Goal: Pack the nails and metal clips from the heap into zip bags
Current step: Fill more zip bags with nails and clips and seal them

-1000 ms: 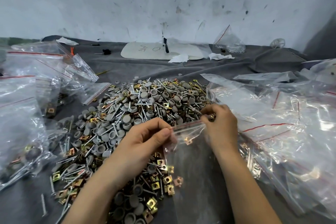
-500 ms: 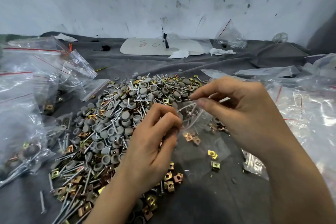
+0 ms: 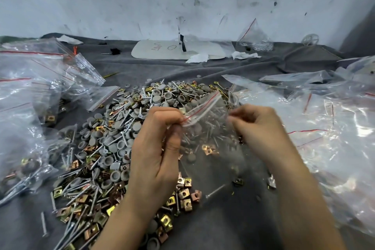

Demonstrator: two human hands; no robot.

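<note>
A zip bag (image 3: 207,126), lifted off the cloth (image 3: 223,221) within the last half-second, is pinched at its red-striped mouth by the left hand (image 3: 160,148) and right hand (image 3: 259,130), held apart above the heap (image 3: 121,128). Sealing is judged to be under way. Whether the copper clips (image 3: 210,148) seen through the film lie inside cannot be told. Filled bags (image 3: 30,91) are cut off at the left edge.

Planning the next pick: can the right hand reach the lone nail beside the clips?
Probably, once freed: the right hand now pinches the zip bag, but the nail lies alone on bare cloth below it.
</note>
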